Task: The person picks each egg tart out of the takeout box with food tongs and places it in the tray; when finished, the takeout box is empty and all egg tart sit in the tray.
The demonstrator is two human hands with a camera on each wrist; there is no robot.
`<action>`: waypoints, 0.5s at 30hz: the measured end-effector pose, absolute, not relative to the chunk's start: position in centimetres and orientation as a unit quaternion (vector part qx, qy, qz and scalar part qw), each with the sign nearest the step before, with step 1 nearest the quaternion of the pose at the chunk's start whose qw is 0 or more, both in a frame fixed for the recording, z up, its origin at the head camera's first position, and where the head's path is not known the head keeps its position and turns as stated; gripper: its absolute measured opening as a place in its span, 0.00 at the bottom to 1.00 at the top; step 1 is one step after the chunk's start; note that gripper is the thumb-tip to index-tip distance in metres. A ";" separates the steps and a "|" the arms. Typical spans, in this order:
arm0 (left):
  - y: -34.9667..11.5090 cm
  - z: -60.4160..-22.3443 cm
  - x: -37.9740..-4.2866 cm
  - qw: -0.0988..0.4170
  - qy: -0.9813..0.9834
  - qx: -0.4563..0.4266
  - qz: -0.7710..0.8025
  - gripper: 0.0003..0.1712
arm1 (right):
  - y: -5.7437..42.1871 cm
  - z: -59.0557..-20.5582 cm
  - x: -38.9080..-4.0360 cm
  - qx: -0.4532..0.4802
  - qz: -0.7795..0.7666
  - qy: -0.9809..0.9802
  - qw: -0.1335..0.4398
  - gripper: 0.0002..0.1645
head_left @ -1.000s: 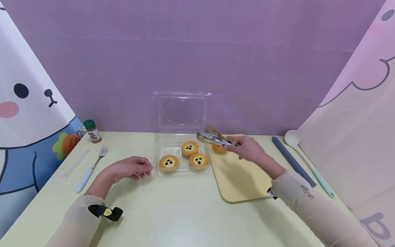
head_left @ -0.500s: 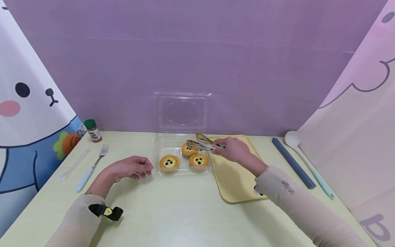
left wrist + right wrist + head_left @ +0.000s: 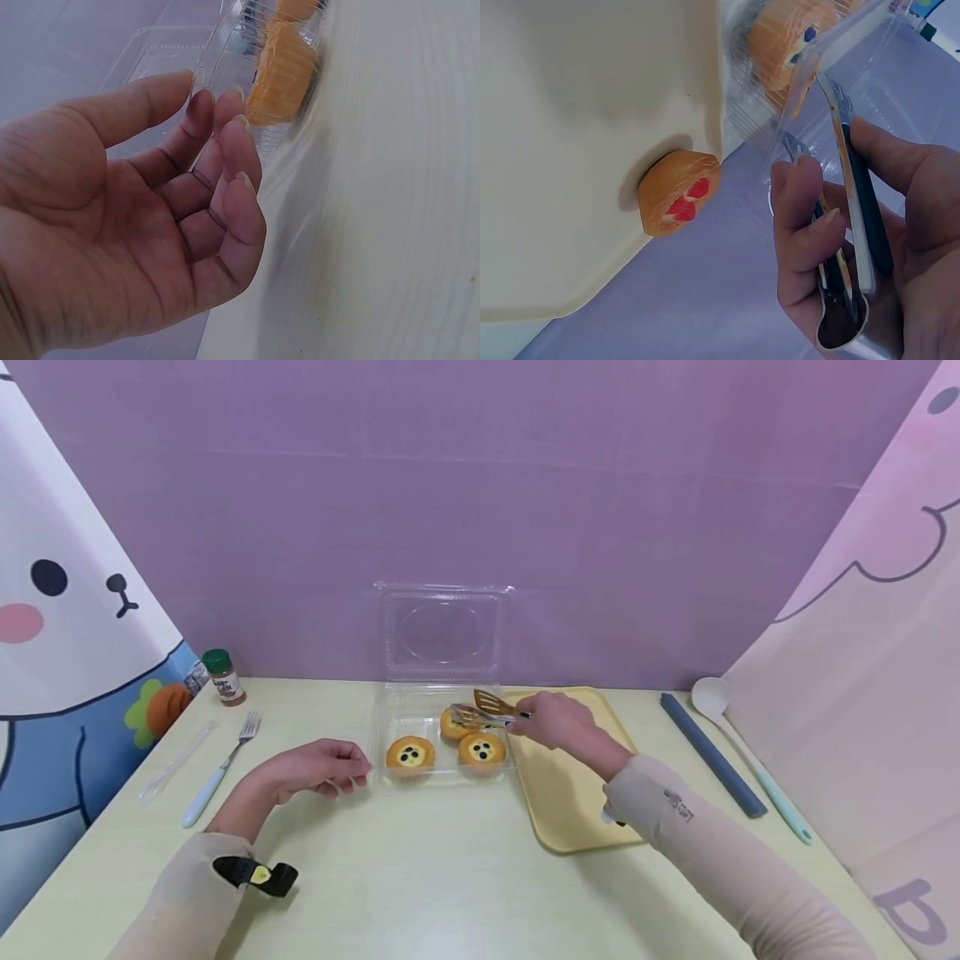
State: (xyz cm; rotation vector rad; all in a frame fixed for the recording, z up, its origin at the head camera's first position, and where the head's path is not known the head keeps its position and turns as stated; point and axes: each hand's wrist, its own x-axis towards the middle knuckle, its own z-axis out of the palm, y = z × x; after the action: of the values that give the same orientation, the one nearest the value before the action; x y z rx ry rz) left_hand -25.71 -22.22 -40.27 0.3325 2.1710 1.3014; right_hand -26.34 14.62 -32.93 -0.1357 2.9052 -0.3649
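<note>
Gripping the tongs [image 3: 492, 702], the right hand [image 3: 558, 727] holds their spread ends at the far tart [image 3: 448, 727] in the box [image 3: 408, 706] by the bench's [image 3: 390, 877] back edge. The left hand [image 3: 318, 768] pinches the box's near left corner. Right of it, the tray [image 3: 570, 810] bears a second tart [image 3: 676, 193] (a red-topped one) at its far left corner.

Tongs [image 3: 492, 702] part-hide rear tart [image 3: 451, 727]; jar label [image 3: 228, 686] illegible.
</note>
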 end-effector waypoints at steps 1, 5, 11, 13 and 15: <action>-22.2 -40.3 -25.7 0.290 0.814 0.125 0.487 0.20 | 14.6 -32.8 -26.3 -0.046 -0.124 0.985 0.108 0.34; -22.2 -40.3 -25.7 0.289 0.815 0.123 0.486 0.21 | 14.5 -32.5 -26.3 -0.043 -0.129 0.984 0.110 0.34; -22.2 -40.4 -25.7 0.289 0.814 0.120 0.490 0.20 | 14.3 -32.7 -26.4 -0.043 -0.129 0.985 0.111 0.32; -22.2 -40.4 -25.8 0.289 0.813 0.121 0.490 0.20 | 14.4 -32.8 -26.5 -0.044 -0.128 0.985 0.111 0.32; -22.2 -40.4 -25.8 0.290 0.813 0.121 0.490 0.20 | 14.5 -32.9 -26.6 -0.045 -0.128 0.985 0.110 0.31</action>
State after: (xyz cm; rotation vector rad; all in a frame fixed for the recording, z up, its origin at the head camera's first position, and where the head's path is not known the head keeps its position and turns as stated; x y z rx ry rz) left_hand -25.78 -22.18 -40.38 0.3232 2.1695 1.3079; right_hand -26.60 14.53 -32.93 -0.1332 2.8940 -0.3751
